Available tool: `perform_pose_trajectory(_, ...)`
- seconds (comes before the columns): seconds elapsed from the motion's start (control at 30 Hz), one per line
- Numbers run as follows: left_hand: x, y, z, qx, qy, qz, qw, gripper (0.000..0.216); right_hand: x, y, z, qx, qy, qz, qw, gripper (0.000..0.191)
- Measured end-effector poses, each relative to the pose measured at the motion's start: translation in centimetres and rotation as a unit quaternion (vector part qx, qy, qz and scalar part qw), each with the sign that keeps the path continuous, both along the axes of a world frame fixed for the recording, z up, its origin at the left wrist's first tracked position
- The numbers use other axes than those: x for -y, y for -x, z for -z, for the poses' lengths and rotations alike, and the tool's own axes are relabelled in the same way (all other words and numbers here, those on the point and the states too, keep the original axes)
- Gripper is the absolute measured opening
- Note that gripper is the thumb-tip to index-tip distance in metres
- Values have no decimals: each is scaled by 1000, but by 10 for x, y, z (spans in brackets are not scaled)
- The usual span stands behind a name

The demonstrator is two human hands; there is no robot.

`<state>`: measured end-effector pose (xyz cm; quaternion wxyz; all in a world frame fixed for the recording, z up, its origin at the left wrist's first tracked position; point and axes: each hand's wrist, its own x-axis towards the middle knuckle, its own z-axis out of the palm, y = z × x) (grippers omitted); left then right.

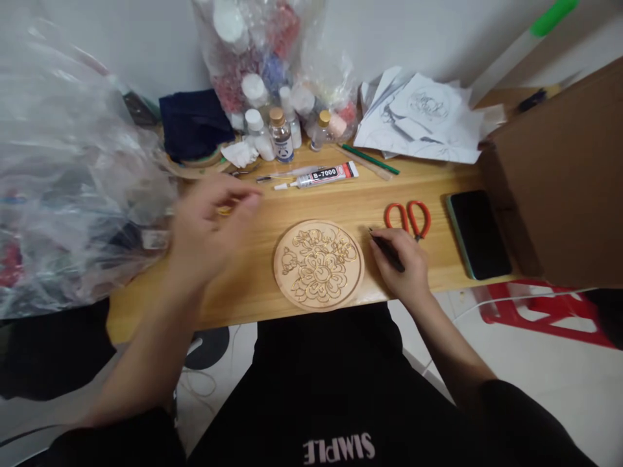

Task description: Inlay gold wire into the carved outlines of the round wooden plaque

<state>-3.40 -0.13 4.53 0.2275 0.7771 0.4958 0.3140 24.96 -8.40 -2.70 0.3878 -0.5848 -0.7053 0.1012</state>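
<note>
On the table's front part lies a round wooden plaque (318, 264) with a flower and other figures outlined in raised gold lines. My right hand (403, 263) rests just right of it, closed round a slim black tool (388, 251) whose thin tip points at the far left; its exact kind is unclear. My left hand (209, 233) hovers left of the plaque, smeared by motion. Its thumb and forefinger come together, and whatever may be between them cannot be made out. A small yellow thing (224, 211) shows behind the left fingers. Red-handled scissors (409, 217) lie just beyond my right hand.
A B-7000 glue tube (318, 176), a green pencil (370, 159) and small bottles (281, 136) sit farther back. Sketch papers (423, 120) lie back right. A phone (478, 235) and cardboard box (559, 175) stand right; plastic bags (73, 175) crowd the left.
</note>
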Motion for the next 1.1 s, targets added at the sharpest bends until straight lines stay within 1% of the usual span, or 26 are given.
perform_pose_trajectory(0.03,-5,-7,7,-4,-5,31,999,25,-1,0,0,9,-2,0,1000,17)
perform_pose_trajectory(0.07,-9,-15,15,-11,-6,79,997,25,-2,1,0,16,-3,1,1000,17)
perform_pose_trajectory(0.17,-22,-37,42,-25,2,171,985,20,-3,2,0,36,-9,6,999,17)
perform_pose_trajectory(0.2,-26,-43,49,-14,-3,199,980,19,-3,2,0,41,-11,8,999,17)
perform_pose_trajectory(0.27,-34,-50,60,1,-8,224,975,17,-3,3,0,51,-13,12,999,17)
perform_pose_trajectory(0.37,-41,-50,69,32,-13,232,972,16,-3,4,1,65,-14,16,998,17)
perform_pose_trajectory(0.53,-42,-46,73,63,-12,236,970,14,-3,4,1,75,-9,24,997,18)
perform_pose_trajectory(0.67,-40,-46,77,72,-6,222,972,10,-3,3,1,90,-8,18,996,16)
perform_pose_trajectory(0.77,-39,-46,79,76,-6,213,974,12,-2,3,2,120,-8,12,993,16)
perform_pose_trajectory(0.87,-38,-46,78,78,-17,208,975,14,-2,2,3,160,-16,7,987,20)
perform_pose_trajectory(1.0,-37,-46,77,75,-41,201,976,17,-9,-2,-1,238,-31,-33,970,26)
perform_pose_trajectory(1.1,-38,-46,78,73,-52,196,977,17,-18,-7,-10,295,-31,-82,951,29)
